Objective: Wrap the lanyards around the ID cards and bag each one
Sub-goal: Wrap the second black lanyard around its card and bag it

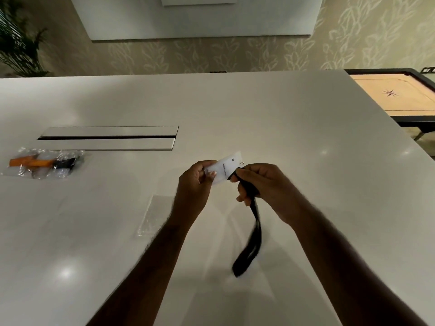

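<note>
Right hand [256, 182] grips the black lanyard [249, 241] close to its clip end, fingers curled round the strap; the free loop hangs down and toward the person, blurred, above the table [282, 128]. Left hand [197, 182] pinches the white card [224, 169] by its near-left end, thumb on the face, and holds it off the table. The card's long axis runs from the left hand up and to the right, its far corner clear of both hands. The strap meets the card at its right edge, just beside the right fingertips, so the right hand is the nearer to carry the strap round the card's short way. Judged stage: wrap just starting, no turn visible on the card. Nothing stands between the hands. An empty clear bag [153, 215] lies flat on the table, near the left forearm. Farther left lie the filled bags [44, 164], holding orange and black lanyards, well apart from the hands.
</note>
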### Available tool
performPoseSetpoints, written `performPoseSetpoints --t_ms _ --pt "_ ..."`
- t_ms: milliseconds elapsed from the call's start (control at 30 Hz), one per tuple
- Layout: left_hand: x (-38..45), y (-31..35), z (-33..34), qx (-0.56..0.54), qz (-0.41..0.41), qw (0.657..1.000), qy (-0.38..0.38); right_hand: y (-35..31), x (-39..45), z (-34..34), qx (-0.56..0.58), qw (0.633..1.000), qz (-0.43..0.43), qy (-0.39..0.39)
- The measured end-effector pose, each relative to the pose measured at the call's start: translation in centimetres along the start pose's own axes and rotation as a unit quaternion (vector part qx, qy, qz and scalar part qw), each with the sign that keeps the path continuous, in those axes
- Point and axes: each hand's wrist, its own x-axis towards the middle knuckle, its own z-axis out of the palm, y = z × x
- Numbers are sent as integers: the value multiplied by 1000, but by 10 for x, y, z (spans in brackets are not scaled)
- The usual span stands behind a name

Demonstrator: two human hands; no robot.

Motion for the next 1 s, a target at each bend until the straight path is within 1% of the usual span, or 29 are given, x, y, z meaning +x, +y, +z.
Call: performPoseSetpoints --t_ms 100,300,467,600,733,833,900,1000 --pt "2 0 -1 43 29 999 -2 -13 -4 -5 -30 999 -25 -18" --pt "1 4 3 95 39 994 -38 -28 5 -8 -47 996 -73 -26" --pt "-3 5 2 66 10 989 -132 -35 26 -18 -57 993 -103 -14" --pt "-3 8 -9 57 56 978 -190 -33 41 -27 -69 992 -104 -4" --pt "-3 12 -24 -21 28 968 -247 -26 52 -41 -66 995 -77 10" --pt "-6 16 -31 -88 5 957 -275 -15 57 -48 -22 998 -59 13" --pt "-8 20 -32 -111 -1 954 -277 -5 59 -53 7 999 -39 18" --pt "-8 25 -33 -154 -2 954 -256 13 61 -53 45 999 -2 13"
